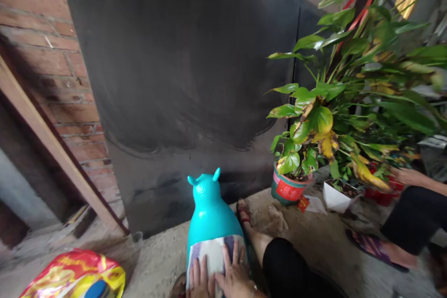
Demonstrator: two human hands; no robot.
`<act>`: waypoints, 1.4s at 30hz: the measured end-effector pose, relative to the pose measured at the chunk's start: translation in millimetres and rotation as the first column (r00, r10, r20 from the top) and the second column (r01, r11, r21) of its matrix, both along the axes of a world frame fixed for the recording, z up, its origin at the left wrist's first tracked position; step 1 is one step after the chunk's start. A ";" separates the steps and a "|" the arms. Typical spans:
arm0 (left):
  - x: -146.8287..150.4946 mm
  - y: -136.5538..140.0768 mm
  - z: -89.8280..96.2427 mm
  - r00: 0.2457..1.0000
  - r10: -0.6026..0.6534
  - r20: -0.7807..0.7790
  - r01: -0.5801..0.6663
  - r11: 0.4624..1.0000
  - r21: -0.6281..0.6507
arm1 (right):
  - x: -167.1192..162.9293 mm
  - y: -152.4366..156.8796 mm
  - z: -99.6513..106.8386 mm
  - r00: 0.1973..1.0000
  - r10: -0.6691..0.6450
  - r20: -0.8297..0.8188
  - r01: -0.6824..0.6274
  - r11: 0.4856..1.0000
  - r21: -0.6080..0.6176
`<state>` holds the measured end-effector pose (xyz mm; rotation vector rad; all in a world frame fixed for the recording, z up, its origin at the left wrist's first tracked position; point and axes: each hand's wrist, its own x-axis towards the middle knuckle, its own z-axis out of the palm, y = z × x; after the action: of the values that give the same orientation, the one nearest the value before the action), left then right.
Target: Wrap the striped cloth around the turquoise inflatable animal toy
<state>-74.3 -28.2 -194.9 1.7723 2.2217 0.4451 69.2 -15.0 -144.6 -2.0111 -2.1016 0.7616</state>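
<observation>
A dark sooty wall fills the far side, with brick wall to the left and a slanting wooden plank leaning across it. On the right stands a leafy potted plant in a red and green pot, with a white pot just beside it and another person's leg further right. Near left lies a red and yellow plastic bag. In the near middle, on the concrete floor, is a turquoise animal-shaped toy with a patterned cloth laid over its back. The person's own leg stretches just right of it. Both hands lie flat on the cloth, fingers spread and gripping nothing: the left hand beside the right hand, touching each other. To smooth the cloth well, I would keep the palms flat and press evenly, so the rounded toy does not roll sideways
</observation>
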 end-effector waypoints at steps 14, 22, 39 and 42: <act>13.8 -19.7 31.9 1.000 0.006 0.013 -0.006 1.000 0.010 | 3.3 -10.8 15.8 0.999 0.006 0.042 -0.007 1.000 0.027; -10.5 -8.6 -24.5 0.996 -0.084 0.041 0.084 0.996 -0.003 | 6.2 -3.1 4.7 0.995 -0.039 0.092 0.018 0.975 0.222; -46.1 127.0 8.6 0.938 0.010 0.346 -0.030 0.998 0.054 | -60.6 120.8 -7.0 0.989 -0.055 0.134 0.010 0.949 0.316; -50.0 131.3 -1.8 0.945 0.018 0.326 -0.048 0.995 0.083 | -62.1 121.1 3.4 0.993 -0.069 0.093 0.035 0.943 0.331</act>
<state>-124.3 103.2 -196.7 1.5701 2.0283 0.7953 7.0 106.1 -141.2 -1.9472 -2.0548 0.2767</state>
